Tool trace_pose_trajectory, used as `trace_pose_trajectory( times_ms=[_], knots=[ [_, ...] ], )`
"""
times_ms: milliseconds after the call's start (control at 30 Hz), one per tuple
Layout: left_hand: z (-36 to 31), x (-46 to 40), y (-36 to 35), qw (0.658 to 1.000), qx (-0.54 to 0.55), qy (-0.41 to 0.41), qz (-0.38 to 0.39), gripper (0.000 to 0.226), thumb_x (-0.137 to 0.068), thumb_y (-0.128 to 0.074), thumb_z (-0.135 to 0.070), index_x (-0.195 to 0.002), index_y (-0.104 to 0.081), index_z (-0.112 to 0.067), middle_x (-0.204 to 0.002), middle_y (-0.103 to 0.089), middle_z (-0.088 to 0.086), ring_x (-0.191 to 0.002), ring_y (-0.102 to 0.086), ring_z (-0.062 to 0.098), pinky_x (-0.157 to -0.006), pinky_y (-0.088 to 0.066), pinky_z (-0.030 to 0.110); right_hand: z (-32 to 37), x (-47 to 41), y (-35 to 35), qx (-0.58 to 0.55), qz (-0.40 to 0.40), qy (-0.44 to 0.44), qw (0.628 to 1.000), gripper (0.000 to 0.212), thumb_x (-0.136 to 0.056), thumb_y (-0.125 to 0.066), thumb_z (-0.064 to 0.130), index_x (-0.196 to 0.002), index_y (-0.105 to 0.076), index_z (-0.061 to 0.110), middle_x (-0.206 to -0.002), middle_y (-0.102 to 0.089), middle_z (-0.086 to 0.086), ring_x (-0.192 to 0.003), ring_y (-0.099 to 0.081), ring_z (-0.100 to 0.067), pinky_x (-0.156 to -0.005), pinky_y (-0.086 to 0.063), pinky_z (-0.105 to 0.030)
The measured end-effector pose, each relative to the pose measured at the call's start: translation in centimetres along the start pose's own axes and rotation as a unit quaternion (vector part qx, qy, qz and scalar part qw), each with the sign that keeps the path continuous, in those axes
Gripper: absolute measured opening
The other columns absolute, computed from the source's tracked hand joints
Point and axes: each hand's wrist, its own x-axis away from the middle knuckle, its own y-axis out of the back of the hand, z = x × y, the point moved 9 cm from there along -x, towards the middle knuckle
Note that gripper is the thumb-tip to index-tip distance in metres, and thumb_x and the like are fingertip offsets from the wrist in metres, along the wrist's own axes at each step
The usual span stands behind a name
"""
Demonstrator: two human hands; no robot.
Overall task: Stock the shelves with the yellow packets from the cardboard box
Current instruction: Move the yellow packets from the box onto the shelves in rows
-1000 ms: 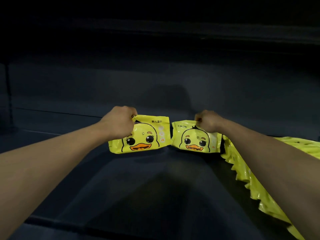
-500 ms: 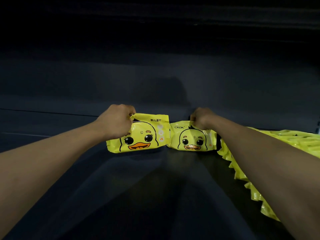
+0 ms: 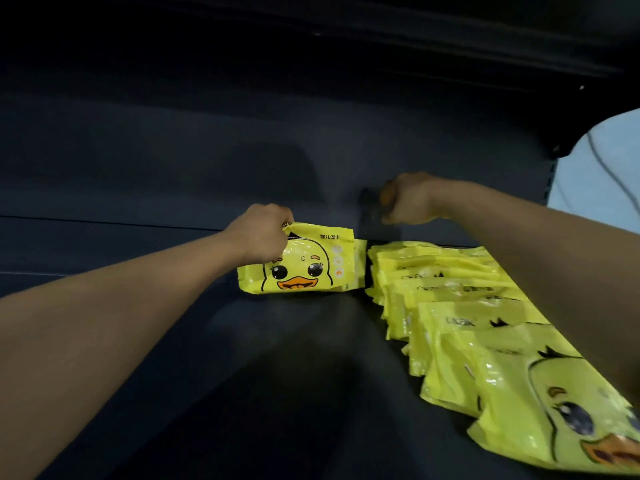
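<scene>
Standing at the back of the dark shelf (image 3: 173, 341), a yellow packet (image 3: 304, 268) is pinched at its top corner by the left hand (image 3: 261, 232).
The right hand (image 3: 412, 199) is seen blurred, curled and empty, above the row of packets (image 3: 467, 323).

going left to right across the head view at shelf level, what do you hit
left hand gripping the top edge of a duck-face yellow packet → second yellow packet peeking out behind it → right hand, curled, raised above the shelf → row of yellow packets running toward the camera
</scene>
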Motion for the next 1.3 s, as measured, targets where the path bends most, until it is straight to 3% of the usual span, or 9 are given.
trace_pose_trajectory(
  times_ms=[200,467,667,1033,1300],
  knots=[
    [-2.1,-3.1,-5.3,1.0,-0.022,-0.013,0.018,0.037,-0.087,-0.045,0.001,-0.118,-0.057,-0.013,-0.116,-0.059,0.008,-0.102,-0.055,0.026,-0.086,-0.05,0.04,-1.6,2.0,-1.5,-0.001,0.015,0.01,1.0,0.042,-0.092,-0.051,0.034,-0.126,-0.055,0.01,-0.128,-0.055,-0.01,-0.115,-0.052,-0.031,-0.096,-0.046,-0.036],
    [-1.7,-3.4,-4.7,0.991,-0.118,-0.008,-0.066,0.023,-0.09,-0.056,-0.014,-0.113,-0.055,-0.018,-0.115,-0.058,0.004,-0.104,-0.055,0.024,-0.08,-0.045,0.034,-1.2,2.0,-2.4,-0.049,0.005,0.034,0.998,0.046,-0.091,-0.055,0.034,-0.133,-0.048,0.015,-0.127,-0.056,-0.006,-0.118,-0.05,-0.027,-0.093,-0.041,-0.029],
    [-1.7,-1.8,-1.6,0.989,-0.135,-0.008,-0.061,0.026,-0.088,-0.06,-0.018,-0.112,-0.054,-0.018,-0.117,-0.053,0.004,-0.111,-0.05,0.023,-0.078,-0.04,0.033,0.6,2.4,-1.7,-0.07,-0.002,0.038,0.997,0.058,-0.09,-0.059,0.036,-0.141,-0.039,0.015,-0.136,-0.051,-0.006,-0.125,-0.046,-0.026,-0.095,-0.039,-0.028],
    [1.2,8.4,6.3,0.986,-0.162,0.032,-0.001,0.035,-0.086,-0.061,-0.019,-0.119,-0.053,-0.022,-0.123,-0.057,0.0,-0.113,-0.054,0.023,-0.084,-0.046,0.033,8.9,9.6,1.2,-0.1,0.002,0.059,0.993,0.055,-0.089,-0.06,0.036,-0.137,-0.041,0.017,-0.134,-0.051,-0.006,-0.123,-0.045,-0.025,-0.095,-0.04,-0.033],
    [1.4,19.4,10.3,0.99,-0.131,-0.01,0.043,0.034,-0.087,-0.063,-0.026,-0.119,-0.053,-0.022,-0.122,-0.056,0.0,-0.111,-0.053,0.022,-0.091,-0.047,0.037,16.0,20.2,3.5,-0.128,0.0,0.029,0.991,0.053,-0.088,-0.06,0.032,-0.135,-0.043,0.015,-0.13,-0.054,-0.006,-0.118,-0.049,-0.024,-0.092,-0.042,-0.031]
  ],
)
